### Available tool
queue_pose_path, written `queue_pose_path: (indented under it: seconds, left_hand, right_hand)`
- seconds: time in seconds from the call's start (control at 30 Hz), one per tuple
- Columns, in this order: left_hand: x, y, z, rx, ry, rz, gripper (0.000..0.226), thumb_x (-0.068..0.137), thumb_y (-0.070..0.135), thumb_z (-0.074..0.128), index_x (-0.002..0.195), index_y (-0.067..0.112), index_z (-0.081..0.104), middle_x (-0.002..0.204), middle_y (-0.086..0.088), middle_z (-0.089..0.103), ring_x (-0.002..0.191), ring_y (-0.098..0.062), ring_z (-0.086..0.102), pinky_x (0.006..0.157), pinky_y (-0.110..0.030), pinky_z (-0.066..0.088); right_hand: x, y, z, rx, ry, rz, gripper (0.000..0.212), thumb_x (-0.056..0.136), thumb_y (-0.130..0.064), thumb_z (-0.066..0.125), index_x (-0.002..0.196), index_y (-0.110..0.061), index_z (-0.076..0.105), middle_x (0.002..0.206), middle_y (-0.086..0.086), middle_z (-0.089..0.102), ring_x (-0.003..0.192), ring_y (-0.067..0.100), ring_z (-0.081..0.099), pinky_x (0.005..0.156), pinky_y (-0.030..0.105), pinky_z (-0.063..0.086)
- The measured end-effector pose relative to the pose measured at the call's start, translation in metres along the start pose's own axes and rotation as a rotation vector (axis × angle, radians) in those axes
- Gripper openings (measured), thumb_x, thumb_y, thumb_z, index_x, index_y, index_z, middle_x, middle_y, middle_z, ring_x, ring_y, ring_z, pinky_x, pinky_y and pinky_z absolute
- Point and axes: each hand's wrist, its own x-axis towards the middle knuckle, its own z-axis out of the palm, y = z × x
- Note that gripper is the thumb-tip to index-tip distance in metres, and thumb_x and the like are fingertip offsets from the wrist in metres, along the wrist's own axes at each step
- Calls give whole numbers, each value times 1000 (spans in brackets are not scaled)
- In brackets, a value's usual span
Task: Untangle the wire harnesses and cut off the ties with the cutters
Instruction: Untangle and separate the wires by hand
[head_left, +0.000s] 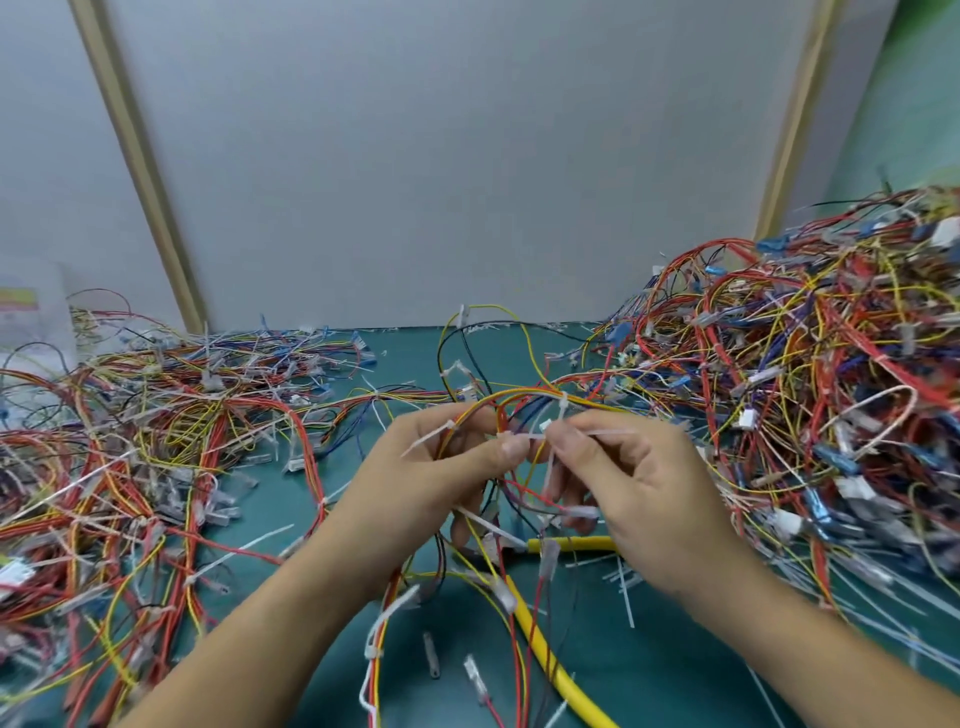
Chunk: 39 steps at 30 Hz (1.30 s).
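Nearest, the yellow-handled cutters (558, 662) lie on the green mat (675, 675), handles splayed toward the near right, head hidden under wires. Above them, the left hand (441, 467) grips a wire harness (519, 397) that arches away. The right hand (639, 493) pinches its white tie (587, 432), which lies left-to-right with its tail pointing right. Beyond, a left pile (156, 415) and a right pile (805, 364) of tangled wires flank the hands.
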Motion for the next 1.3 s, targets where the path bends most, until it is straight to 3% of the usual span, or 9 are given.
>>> queue_pose_path:
  seconds: [0.23, 0.4, 0.6, 0.73, 0.83, 0.93, 1.07, 1.17, 1.3]
  left_hand:
    - [0, -3, 4, -2, 69, 13, 30, 79, 27, 73, 77, 0, 60, 51, 1, 40, 40, -17, 41, 35, -23, 37]
    - [-3, -5, 3, 177, 25, 199, 13, 89, 31, 70, 77, 30, 67, 54, -9, 32, 46, -12, 34, 45, -23, 30]
    - [-10, -9, 7, 549, -85, 439, 10, 94, 45, 55, 101, 38, 57, 62, 3, 44, 53, -8, 41, 51, -26, 32]
    - [-4, -1, -3, 216, 264, 442, 35, 88, 32, 50, 118, 25, 66, 86, -2, 62, 72, -22, 62, 59, -34, 52]
    - [3, -1, -13, 47, 550, 373, 27, 92, 24, 47, 109, 15, 66, 96, -10, 65, 78, -27, 64, 58, -32, 54]
    - [10, 3, -22, -213, 657, 216, 18, 99, 33, 55, 103, 16, 57, 110, -17, 64, 85, -27, 71, 61, -33, 59]
    - [16, 23, -34, -541, 505, 90, 31, 96, 39, 54, 111, 12, 55, 97, -13, 71, 73, -28, 73, 56, -29, 59]
    - [13, 44, -34, -480, 396, 145, 20, 101, 25, 46, 95, 12, 60, 73, -11, 62, 52, -20, 60, 47, -24, 49]
    - [-6, 80, -29, -223, 152, 93, 21, 93, 24, 56, 88, 5, 66, 79, -18, 62, 61, -25, 60, 50, -28, 49]
  right_hand:
    - [0, 0, -1, 7, 19, 45, 33, 98, -22, 61, 68, -13, 68, 54, 5, 59, 45, 7, 54, 46, 19, 44]
    - [1, -5, -3, 116, 63, 97, 36, 91, -36, 61, 71, -9, 72, 60, 9, 65, 50, 17, 58, 48, 24, 48]
    - [11, -9, -14, 400, 166, 182, 31, 74, -39, 69, 75, -9, 73, 70, 8, 60, 62, 16, 59, 53, 28, 55]
    - [16, -12, -22, 527, 173, 171, 17, 74, -35, 70, 71, -19, 74, 68, 4, 61, 62, 15, 61, 57, 30, 57]
    - [16, -15, -24, 587, 181, 191, 13, 75, -33, 69, 71, -21, 74, 65, 2, 59, 57, 14, 60, 53, 30, 56]
    - [15, -25, -27, 602, 206, 209, 12, 72, -35, 70, 70, -23, 74, 63, 0, 61, 51, 14, 59, 52, 30, 56]
    - [21, -48, -42, 542, 231, 174, 14, 79, -32, 66, 70, -23, 71, 63, 2, 63, 47, 15, 56, 47, 29, 53]
    - [34, -68, -57, 445, 307, 116, 19, 92, -27, 63, 74, -22, 64, 71, 6, 58, 50, 15, 53, 48, 26, 51]
    - [70, -93, -74, 332, 434, 122, 30, 98, -29, 62, 69, -24, 65, 63, -1, 58, 48, 10, 51, 44, 20, 47]
